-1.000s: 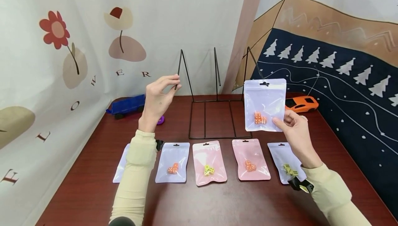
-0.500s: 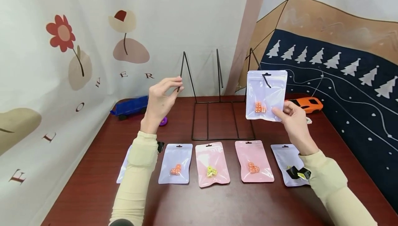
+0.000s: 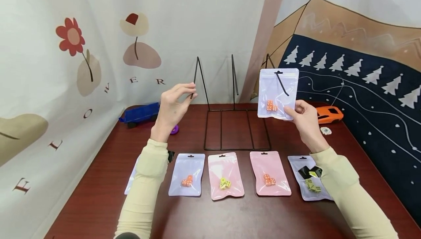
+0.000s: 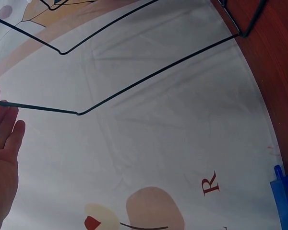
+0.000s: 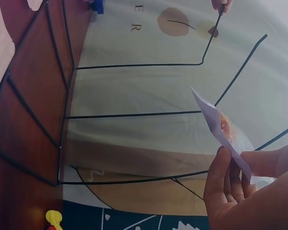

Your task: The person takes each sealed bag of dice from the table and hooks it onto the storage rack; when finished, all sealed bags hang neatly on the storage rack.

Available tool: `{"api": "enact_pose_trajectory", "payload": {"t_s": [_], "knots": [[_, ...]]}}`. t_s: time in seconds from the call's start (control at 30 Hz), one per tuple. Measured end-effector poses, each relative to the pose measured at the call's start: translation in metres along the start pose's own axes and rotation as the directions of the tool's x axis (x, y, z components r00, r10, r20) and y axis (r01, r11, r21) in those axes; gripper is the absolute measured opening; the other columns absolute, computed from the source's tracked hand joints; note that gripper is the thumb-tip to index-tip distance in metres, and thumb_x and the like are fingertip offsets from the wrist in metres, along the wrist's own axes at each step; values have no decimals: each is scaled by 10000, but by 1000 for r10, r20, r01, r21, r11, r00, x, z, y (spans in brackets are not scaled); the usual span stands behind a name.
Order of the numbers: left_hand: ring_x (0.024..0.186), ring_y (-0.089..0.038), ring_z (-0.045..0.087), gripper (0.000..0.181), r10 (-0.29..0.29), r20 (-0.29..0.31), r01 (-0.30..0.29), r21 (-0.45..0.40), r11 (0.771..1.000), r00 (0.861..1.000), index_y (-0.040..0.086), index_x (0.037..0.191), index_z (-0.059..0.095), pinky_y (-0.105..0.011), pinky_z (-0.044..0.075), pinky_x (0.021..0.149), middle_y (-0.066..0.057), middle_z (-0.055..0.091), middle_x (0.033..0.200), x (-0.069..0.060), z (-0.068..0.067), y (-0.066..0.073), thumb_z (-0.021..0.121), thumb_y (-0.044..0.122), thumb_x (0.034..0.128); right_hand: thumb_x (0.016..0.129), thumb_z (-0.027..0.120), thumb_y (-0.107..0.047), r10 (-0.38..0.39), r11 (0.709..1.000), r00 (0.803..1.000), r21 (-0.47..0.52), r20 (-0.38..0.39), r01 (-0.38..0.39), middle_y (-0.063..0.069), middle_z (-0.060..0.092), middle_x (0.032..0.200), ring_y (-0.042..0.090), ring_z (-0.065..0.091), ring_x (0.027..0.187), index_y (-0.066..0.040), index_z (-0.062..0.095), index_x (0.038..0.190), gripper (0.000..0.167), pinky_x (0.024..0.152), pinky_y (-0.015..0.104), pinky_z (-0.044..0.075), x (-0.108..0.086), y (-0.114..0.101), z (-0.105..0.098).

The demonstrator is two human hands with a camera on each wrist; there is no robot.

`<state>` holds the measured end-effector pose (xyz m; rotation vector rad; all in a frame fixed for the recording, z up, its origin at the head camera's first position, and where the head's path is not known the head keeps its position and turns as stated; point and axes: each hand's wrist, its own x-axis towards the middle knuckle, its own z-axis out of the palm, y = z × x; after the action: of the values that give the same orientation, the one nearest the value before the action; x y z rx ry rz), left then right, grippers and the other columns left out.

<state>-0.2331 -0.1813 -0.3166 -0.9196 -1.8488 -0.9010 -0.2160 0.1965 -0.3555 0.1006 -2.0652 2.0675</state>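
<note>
A black wire rack [image 3: 237, 149] stands on the table with three upright arms. My left hand [image 3: 173, 107] pinches the tip of its left arm between thumb and fingers. My right hand [image 3: 307, 122] grips the lower right corner of a lilac zip bag [image 3: 286, 85] with orange dice inside. The rack's right arm passes through the bag's top hole, its end lying in front of the bag. In the right wrist view the bag [image 5: 212, 115] appears nearly edge-on between thumb and fingers of my right hand [image 5: 245, 191]. The middle arm holds nothing.
On the table lie a lilac bag [image 3: 194, 166] and two pink bags [image 3: 227, 166] [image 3: 269, 162], with a lilac bag [image 3: 297, 162] under my right wrist and another partly behind my left sleeve. A blue toy truck [image 3: 141, 113] and orange car [image 3: 330, 114] stand behind.
The bag in my right hand has moved up and back along the right arm, so more of the arm's end shows in front of it. My left hand keeps its pinch on the left arm.
</note>
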Motion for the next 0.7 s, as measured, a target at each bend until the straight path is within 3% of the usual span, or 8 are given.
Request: {"api": "enact_pose_trajectory", "payload": {"t_s": [0.37, 0.7], "knots": [[986, -229, 654, 146, -13, 16, 13, 29, 999, 1000, -36, 925, 722, -271, 500, 889, -144, 689, 1019, 0, -2, 1, 744, -46, 780, 889, 667, -73, 19, 1000, 1000, 4, -16, -19, 6, 644, 851, 64, 599, 675, 11, 552, 988, 173, 606, 168, 540, 27, -1, 9], [986, -242, 655, 143, 4, 14, -4, 22, 1000, 1000, -36, 921, 722, -278, 504, 883, -149, 691, 1007, 3, 1, 0, 741, -57, 780, 889, 650, -22, 38, 997, 999, 67, -25, -37, -25, 638, 815, 79, 616, 655, 26, 544, 987, 152, 603, 205, 555, 45, -2, 16]]}}
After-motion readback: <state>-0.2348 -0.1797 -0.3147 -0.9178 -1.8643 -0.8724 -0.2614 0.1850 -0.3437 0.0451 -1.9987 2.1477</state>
